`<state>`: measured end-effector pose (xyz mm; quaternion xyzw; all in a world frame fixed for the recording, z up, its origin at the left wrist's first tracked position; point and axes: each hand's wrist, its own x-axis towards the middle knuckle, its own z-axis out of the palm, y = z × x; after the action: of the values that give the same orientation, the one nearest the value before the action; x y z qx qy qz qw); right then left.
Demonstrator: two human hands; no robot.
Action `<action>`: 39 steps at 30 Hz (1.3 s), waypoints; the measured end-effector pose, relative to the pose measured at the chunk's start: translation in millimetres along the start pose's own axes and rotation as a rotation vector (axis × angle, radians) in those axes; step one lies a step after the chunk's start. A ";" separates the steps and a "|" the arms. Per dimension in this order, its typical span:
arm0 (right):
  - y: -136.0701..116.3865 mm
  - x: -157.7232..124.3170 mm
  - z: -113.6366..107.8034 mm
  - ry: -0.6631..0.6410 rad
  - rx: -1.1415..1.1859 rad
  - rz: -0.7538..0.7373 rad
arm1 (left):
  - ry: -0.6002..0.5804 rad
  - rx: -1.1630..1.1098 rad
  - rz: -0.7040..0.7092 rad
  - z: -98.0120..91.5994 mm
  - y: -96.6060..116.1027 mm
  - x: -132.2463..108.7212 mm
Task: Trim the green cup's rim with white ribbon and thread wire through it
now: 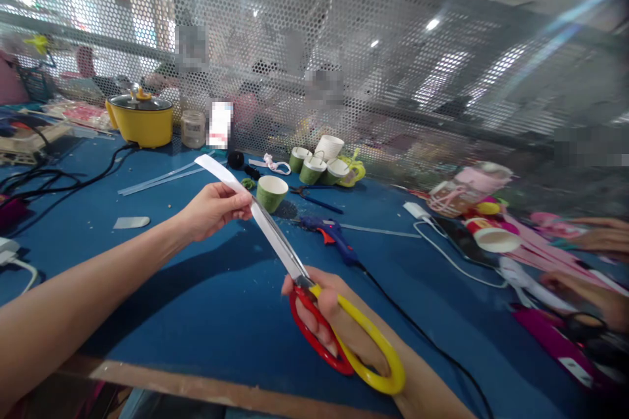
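Note:
My left hand (219, 208) pinches a narrow white strip (220, 173) near its middle, and one rounded end sticks out beyond the fingers. In my right hand (322, 311) is a pair of scissors (373, 340) with one red and one yellow handle. The blades point up and left and lie along the strip, nearly closed. Whether they cut into it I cannot tell. Just beyond my left fingertips stands a green paper cup (272, 194) with a white inside. A blue glue gun (331, 236) lies to the right of the blades.
Behind are pliers (317, 198), several small green cups (312, 170), a yellow electric pot (142, 119), a jar (193, 129) and a lit phone (219, 124). Glue sticks (162, 173) lie left. A black cord (422, 334) crosses the blue table (196, 314). At right are another person's hands (582, 294).

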<state>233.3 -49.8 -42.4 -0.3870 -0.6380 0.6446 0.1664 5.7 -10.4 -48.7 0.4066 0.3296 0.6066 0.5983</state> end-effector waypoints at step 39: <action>-1.1 6.9 -1.1 -0.056 0.022 0.044 | -0.121 0.142 0.082 -4.7 -0.4 0.2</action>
<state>229.4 -44.0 -43.2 -0.3809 -0.6266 0.6656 0.1385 1.7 -9.7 -51.1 0.4970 0.3179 0.5801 0.5617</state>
